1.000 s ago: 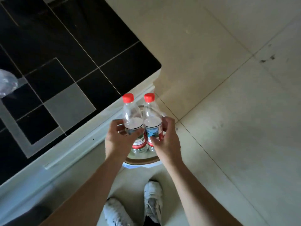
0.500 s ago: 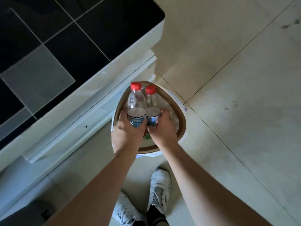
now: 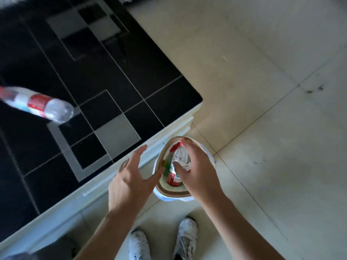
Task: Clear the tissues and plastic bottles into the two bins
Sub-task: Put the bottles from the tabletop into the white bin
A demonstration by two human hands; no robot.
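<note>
Plastic bottles (image 3: 178, 162) in bin (image 3: 173, 193) (floor) | left hand (image 3: 129, 180) grip spread, empty | right hand (image 3: 197, 171) grip loose, holding nothing | another bottle (image 3: 39, 104) on tabletop (image 3: 116, 76)

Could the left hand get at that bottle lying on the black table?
Probably yes: the left hand is open and holds nothing, and only bare tabletop lies between it and the bottle, though that looks a stretch.
</note>
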